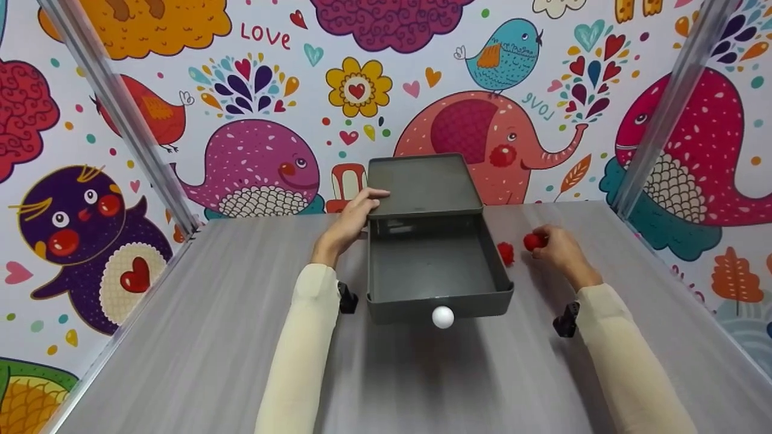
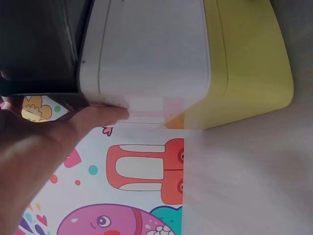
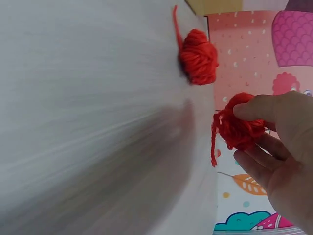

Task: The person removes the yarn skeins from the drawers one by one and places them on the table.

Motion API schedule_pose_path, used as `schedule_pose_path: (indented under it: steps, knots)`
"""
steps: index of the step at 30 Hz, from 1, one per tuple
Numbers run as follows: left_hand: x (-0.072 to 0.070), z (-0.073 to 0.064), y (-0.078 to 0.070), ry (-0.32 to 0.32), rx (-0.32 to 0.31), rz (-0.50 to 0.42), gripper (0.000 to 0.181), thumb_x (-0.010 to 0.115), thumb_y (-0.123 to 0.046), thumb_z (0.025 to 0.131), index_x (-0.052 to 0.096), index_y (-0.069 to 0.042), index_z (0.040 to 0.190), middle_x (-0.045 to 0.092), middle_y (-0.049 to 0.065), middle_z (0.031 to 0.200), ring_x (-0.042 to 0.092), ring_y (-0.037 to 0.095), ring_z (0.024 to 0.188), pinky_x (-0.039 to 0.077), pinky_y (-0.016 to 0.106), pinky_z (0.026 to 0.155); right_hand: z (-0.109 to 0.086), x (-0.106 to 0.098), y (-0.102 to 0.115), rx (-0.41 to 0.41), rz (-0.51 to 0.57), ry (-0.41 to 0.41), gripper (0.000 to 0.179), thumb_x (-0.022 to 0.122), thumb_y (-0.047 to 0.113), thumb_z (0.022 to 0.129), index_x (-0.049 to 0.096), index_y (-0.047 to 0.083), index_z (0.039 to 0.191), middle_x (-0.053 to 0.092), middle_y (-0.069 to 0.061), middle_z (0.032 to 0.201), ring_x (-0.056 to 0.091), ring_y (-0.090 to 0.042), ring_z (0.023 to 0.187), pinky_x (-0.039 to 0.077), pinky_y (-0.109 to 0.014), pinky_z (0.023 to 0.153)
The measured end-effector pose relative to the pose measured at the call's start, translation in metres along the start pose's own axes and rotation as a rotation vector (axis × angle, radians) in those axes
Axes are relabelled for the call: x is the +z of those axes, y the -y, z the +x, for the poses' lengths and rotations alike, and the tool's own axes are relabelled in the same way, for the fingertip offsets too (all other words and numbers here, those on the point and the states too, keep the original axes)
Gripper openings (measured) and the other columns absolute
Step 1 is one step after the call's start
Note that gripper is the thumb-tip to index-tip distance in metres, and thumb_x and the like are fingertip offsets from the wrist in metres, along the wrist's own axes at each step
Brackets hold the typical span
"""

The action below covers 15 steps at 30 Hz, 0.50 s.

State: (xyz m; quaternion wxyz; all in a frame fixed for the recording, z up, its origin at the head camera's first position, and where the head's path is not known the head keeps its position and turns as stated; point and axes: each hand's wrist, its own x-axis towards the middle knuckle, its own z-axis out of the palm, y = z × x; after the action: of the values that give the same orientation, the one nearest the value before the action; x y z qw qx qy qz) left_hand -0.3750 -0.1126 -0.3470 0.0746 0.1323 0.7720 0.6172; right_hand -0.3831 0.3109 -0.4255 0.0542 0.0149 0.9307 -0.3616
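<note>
My right hand (image 1: 561,253) pinches a small red yarn ball (image 3: 239,122) between thumb and fingers, with a loose strand hanging from it. In the right wrist view, this ball is off the table. A second red yarn ball (image 1: 505,253) lies just right of the drawer box, its strand trailing. My left hand (image 1: 353,220) rests against the upper left edge of the dark grey drawer box (image 1: 425,184), one finger over its top. The box's top drawer (image 1: 431,262) is pulled out toward me, bare inside, with a round white knob (image 1: 443,317).
Under the dark section, the left wrist view shows a white section (image 2: 151,49) and a yellow section (image 2: 249,63). The grey table (image 1: 241,337) ends at a wall (image 1: 362,36) printed with cartoon animals. Metal posts (image 1: 120,108) stand on both sides.
</note>
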Motion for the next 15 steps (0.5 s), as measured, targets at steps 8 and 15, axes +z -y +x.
schedule_pose_path:
  steps: [8, 15]
  knots:
    - [0.001, 0.000, -0.001, -0.004, -0.001, -0.018, 0.039, 0.034, -0.023, 0.107, 0.052, -0.020, 0.142, 0.049, 0.014, 0.137, 0.060, 0.023, 0.104, 0.055, 0.038, 0.083, 0.006, 0.009, -0.010, 0.043, 0.025, 0.007, 0.059, 0.063, 0.007, 0.095, 0.039, -0.002, 0.148, 0.045, -0.026, 0.141, 0.045, -0.042, 0.123, 0.044, -0.054, 0.109]
    - [0.000, 0.000, -0.002, 0.001, 0.006, -0.008, 0.039, 0.033, -0.023, 0.107, 0.052, -0.019, 0.142, 0.047, 0.013, 0.139, 0.058, 0.024, 0.109, 0.054, 0.039, 0.087, 0.011, 0.014, -0.011, 0.075, 0.043, 0.037, 0.058, 0.059, 0.001, 0.096, 0.037, -0.002, 0.149, 0.043, -0.028, 0.145, 0.043, -0.041, 0.124, 0.042, -0.053, 0.112]
